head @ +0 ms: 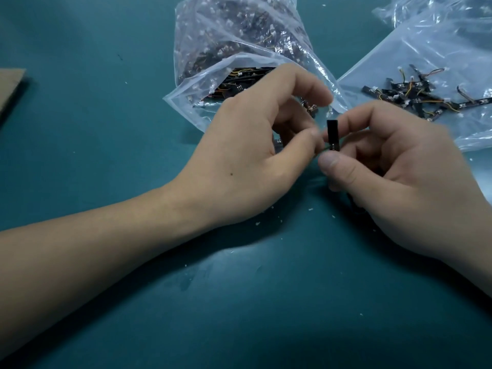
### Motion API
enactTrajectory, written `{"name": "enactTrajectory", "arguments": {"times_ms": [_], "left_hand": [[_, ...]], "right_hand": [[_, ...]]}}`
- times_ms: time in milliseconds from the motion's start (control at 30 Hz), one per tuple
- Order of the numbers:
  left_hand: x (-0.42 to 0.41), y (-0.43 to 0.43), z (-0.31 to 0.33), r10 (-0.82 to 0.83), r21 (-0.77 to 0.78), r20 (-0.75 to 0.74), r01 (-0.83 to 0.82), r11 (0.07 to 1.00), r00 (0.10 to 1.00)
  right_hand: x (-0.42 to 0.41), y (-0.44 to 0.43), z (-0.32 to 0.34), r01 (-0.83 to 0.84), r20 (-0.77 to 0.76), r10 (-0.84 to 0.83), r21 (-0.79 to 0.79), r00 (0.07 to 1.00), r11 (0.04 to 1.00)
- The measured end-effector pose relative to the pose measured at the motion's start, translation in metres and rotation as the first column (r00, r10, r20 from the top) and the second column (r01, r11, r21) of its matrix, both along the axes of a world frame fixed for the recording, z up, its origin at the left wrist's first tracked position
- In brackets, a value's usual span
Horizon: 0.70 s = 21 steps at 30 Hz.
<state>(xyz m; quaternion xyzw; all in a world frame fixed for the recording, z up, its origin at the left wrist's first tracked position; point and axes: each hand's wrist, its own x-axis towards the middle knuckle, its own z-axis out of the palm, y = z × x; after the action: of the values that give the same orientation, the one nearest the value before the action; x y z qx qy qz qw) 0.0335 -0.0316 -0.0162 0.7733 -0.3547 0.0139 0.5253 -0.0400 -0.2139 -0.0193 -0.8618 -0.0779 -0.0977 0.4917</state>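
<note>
While both hands meet over the teal mat [106, 142], a small black strip [332, 130] stands upright between them. The right hand [404, 182] pinches it, forefinger behind it and thumb at its lower end. The left hand [247, 155] is curled, and its thumb and a fingertip close on the strip's lower left edge. Whether they grip the strip itself or a thin wire there cannot be told.

Just beyond the left hand's knuckles lies a clear plastic bag [239, 43], its open mouth turned toward that hand. Its rim runs behind the raised fingers, so the bag crowds the far side of the work. Beyond the right hand's fingers a second clear bag [439, 49] lies flat. Its near edge passes just behind that hand. White flecks [257, 223] dot the mat near the heels of both hands. A piece of cardboard [10, 89] sits well off to the outer side of the left forearm, cut by the frame edge.

Something dark shows under the right palm and under the left fingers, too hidden to name. The right hand is blurred along its outer edge.

The first bag is packed with dark strips with orange wires and white plugs. On the flat bag, loose strips [415, 98] of the same kind lie scattered.
</note>
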Motion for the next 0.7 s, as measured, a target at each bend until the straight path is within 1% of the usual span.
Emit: {"name": "enactTrajectory", "arguments": {"times_ms": [100, 167, 300, 433, 600, 700], "left_hand": [[0.0034, 0.0006, 0.0012, 0.007, -0.031, -0.072, -0.009, 0.999, 0.997], [0.0036, 0.0004, 0.0028, -0.008, -0.024, -0.066, 0.006, 1.0, 0.998], [0.0007, 0.0025, 0.0045, -0.041, -0.049, -0.083, 0.037, 0.998, 0.996], [-0.0002, 0.0029, 0.0059, -0.057, -0.072, -0.137, 0.048, 0.996, 0.989], [0.0008, 0.0003, 0.0045, -0.005, -0.045, -0.07, 0.002, 0.999, 0.998], [0.0005, -0.0001, 0.0047, -0.002, -0.015, -0.057, 0.002, 1.0, 0.998]], "right_hand": [[0.0009, -0.0022, -0.0015, 0.006, 0.038, -0.005, -0.028, 0.999, 1.0], [0.0019, -0.0029, -0.0017, 0.019, 0.041, -0.019, -0.019, 0.999, 1.0], [0.0037, -0.0037, -0.0014, 0.036, 0.007, -0.037, 0.115, 0.999, 0.993], [0.0033, -0.003, -0.0005, 0.02, -0.006, -0.02, 0.062, 1.0, 0.998], [0.0028, -0.0019, 0.0009, 0.025, -0.008, -0.025, 0.009, 1.0, 1.0], [0.0026, -0.002, 0.0017, 0.019, -0.002, -0.019, -0.032, 1.0, 0.999]]}}
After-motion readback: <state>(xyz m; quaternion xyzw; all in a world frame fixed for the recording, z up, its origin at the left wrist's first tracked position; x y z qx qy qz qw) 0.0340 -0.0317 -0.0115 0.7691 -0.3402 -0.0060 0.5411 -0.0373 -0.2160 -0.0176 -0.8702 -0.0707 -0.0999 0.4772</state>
